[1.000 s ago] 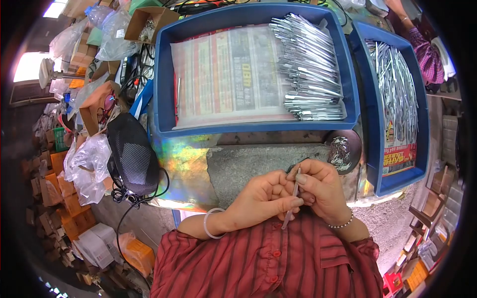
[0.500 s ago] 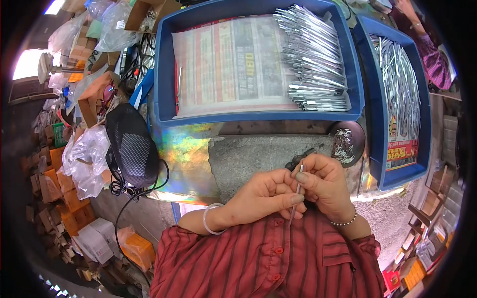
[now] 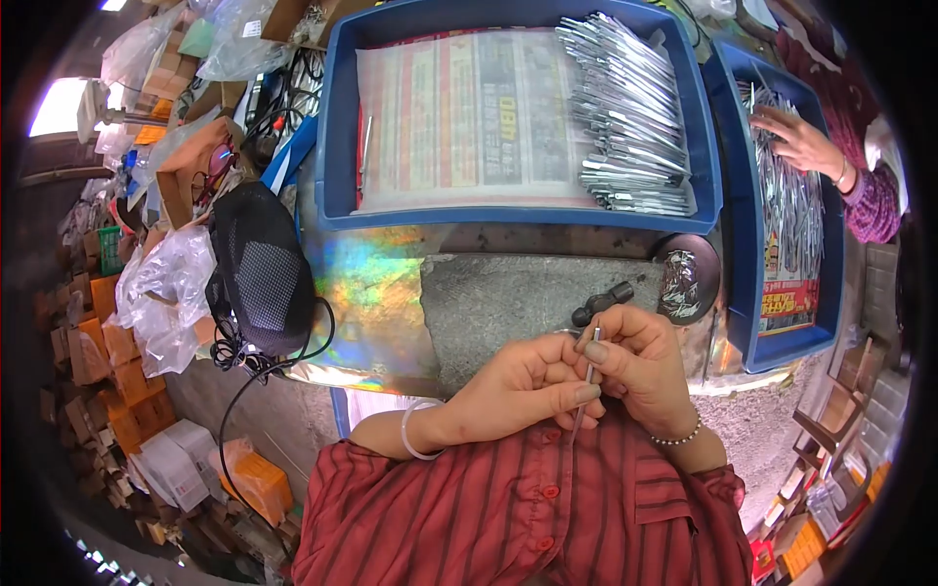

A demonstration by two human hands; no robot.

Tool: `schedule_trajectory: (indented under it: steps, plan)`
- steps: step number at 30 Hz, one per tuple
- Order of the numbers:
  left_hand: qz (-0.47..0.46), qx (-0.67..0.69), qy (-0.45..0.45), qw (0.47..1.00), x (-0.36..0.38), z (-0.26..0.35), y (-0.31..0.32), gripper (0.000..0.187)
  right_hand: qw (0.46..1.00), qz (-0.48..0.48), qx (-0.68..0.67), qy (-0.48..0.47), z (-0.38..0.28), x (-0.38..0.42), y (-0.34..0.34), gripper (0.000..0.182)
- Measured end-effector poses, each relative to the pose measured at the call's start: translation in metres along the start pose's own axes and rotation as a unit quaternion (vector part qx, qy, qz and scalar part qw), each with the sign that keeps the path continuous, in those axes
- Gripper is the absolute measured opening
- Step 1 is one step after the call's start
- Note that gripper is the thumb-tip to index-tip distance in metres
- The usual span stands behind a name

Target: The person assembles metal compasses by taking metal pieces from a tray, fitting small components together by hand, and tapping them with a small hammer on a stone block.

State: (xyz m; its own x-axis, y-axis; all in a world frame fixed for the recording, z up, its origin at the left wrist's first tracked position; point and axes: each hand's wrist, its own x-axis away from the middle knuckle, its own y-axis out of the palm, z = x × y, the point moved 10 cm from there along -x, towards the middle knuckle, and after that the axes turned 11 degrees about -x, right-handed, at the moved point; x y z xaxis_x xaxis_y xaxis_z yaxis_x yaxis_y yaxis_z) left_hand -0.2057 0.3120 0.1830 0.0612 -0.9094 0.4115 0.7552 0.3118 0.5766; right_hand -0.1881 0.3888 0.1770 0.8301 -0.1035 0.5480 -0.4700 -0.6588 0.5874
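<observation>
In front of my shirt, my left hand [image 3: 532, 386] and my right hand [image 3: 640, 361] are closed on one slim metal rod [image 3: 591, 369]. My right thumb and forefinger pinch its upper end. Lower down, my left thumb presses it against the curled fingers, and its thin end points toward my shirt. Just beyond my fingertips lies a dark metal tool with rounded ends [image 3: 603, 304], partly hidden by my right hand. A grey slab [image 3: 518, 303] lies on the bench under it. Beside it stands a round dark dish [image 3: 705, 278] holding small metal pins.
A blue tray [image 3: 528, 219] lined with newspaper holds many slim metal pieces [image 3: 635, 117]. Another blue tray [image 3: 747, 322] with similar pieces stands right, a co-worker's hand [image 3: 806, 146] over it. Left are a black mesh-covered object [image 3: 262, 273], a cable [image 3: 227, 420] and plastic bags [image 3: 161, 303].
The co-worker's hand has come down over the right tray. My hands keep nearly the same hold on the rod. The view has shifted slightly.
</observation>
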Motion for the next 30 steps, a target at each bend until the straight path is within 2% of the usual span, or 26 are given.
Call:
schedule_trajectory:
  steps: [16,19,21,24,26,28,30]
  plan:
    - [0.012,0.045,0.027,0.999,0.024,-0.009,-0.014,0.016,0.999,0.014,0.030,-0.014,0.013,-0.004,0.021,0.012]
    - [0.073,0.070,0.062,0.993,0.033,-0.007,-0.031,0.016,0.999,0.016,-0.003,-0.043,0.012,-0.005,0.024,0.012]
    - [0.110,0.141,0.116,0.977,0.043,-0.010,-0.051,0.017,0.998,0.004,-0.011,-0.061,0.009,-0.005,0.029,0.012]
    - [0.167,0.203,0.187,0.947,0.067,-0.007,-0.078,0.017,0.995,-0.006,0.079,-0.057,0.017,-0.004,0.036,0.013]
    - [0.189,0.214,0.231,0.930,0.082,-0.005,-0.097,0.016,0.984,-0.032,0.173,-0.018,0.025,-0.002,0.052,0.025]
    - [0.315,0.111,0.282,0.899,0.118,0.019,-0.120,0.017,0.958,-0.054,0.255,-0.118,0.006,0.008,0.057,0.033]
    - [0.402,-0.032,0.341,0.849,0.148,0.048,-0.131,0.017,0.905,0.007,0.381,-0.187,-0.017,0.017,0.036,0.036]
